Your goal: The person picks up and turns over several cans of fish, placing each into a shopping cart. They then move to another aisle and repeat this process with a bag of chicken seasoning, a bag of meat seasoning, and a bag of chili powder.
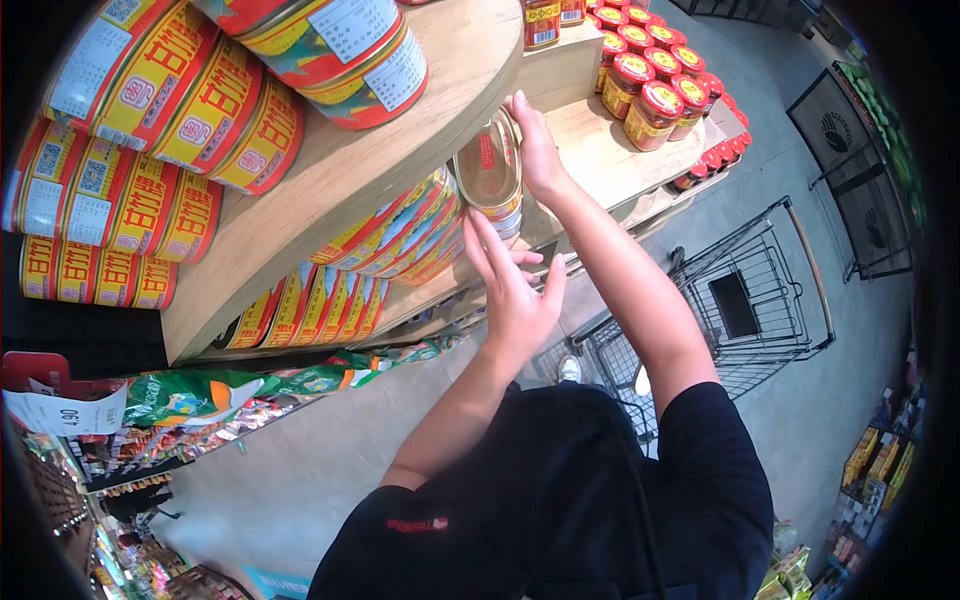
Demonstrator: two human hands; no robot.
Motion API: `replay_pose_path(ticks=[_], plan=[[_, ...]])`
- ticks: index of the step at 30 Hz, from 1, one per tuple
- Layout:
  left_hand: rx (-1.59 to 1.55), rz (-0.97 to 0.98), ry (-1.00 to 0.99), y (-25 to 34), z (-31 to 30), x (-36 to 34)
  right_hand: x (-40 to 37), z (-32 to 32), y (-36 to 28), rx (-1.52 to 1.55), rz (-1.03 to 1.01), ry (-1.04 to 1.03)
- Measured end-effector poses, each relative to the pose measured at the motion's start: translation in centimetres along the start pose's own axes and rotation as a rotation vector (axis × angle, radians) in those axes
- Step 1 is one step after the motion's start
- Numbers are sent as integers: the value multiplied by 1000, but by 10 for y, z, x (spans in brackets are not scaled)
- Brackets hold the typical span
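A tin can (488, 172) with a gold oval lid and red print stands at the shelf's curved edge, between my hands. My right hand (538, 152) lies along the can's far right side, its fingers wrapped against the rim and its thumb hidden. From below, my left hand (515, 295) reaches up with fingers stretched and thumb spread. Its fingertips touch the can's lower side or come very close to it. Just left of it, stacked tins (400, 235) with yellow, red and blue labels sit under the upper board.
The curved wooden board (340, 150) overhangs the lower shelf and carries more stacked tins (190, 90). Red-lidded jars (655, 105) fill the right-hand shelf. A wire shopping cart (740, 310) stands to my right. Green packets (190, 397) hang at lower left.
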State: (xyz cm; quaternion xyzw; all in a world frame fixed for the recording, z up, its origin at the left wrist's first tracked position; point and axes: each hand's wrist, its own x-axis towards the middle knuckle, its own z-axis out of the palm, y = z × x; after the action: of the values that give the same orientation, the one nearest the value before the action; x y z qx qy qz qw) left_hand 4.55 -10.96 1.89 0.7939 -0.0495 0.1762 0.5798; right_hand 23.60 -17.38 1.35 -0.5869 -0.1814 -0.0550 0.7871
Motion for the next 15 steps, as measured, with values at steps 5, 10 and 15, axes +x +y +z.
replay_pose_path(ticks=[5,10,15], plan=[[-8,-40,-28,0,1,-1,0,-4,17,-146,-26,98],[-162,-71,-22,-6,-3,-8,-14,-15,6,-502,-194,131],[-276,-4,-57,-16,-11,-47,-103,-46,-9,-252,-170,402]])
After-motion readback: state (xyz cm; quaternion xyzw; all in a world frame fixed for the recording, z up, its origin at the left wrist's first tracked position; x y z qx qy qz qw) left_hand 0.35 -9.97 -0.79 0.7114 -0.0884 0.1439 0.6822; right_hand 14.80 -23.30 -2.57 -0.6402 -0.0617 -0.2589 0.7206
